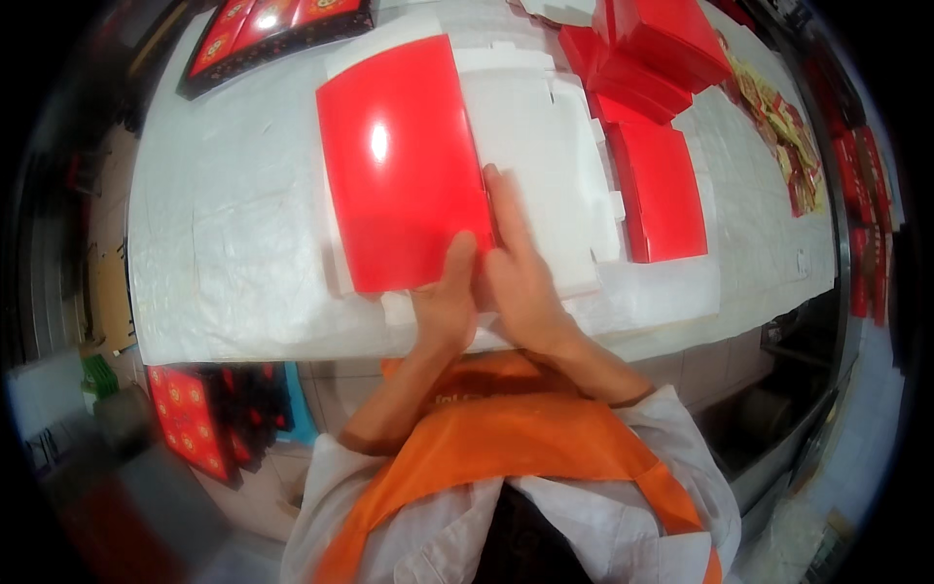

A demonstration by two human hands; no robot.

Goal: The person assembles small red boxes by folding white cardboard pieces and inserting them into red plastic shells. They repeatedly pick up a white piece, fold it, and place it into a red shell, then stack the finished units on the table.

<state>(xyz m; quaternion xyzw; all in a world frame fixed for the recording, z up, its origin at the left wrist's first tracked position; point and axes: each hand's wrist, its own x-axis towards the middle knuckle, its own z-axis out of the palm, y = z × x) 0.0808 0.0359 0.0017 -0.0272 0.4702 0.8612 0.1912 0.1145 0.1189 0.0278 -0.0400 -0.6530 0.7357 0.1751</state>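
A glossy red cardboard box lies in front of me on the table, its broad red face up. My left hand grips its near right corner, thumb on top and the other fingers hidden beneath. Along the box's right edge, my right hand lies with its fingers stretched forward against the side. White unfolded box blanks, with cut tabs at their right edge, spread out under and to the right of the red box. Whether the red face is joined to a blank is hidden.
Several red boxes are stacked at the far right, with another red box nearer. A patterned black-and-red box sits far left. Gold-and-red packets lie along the right side. White sheeting covers the table.
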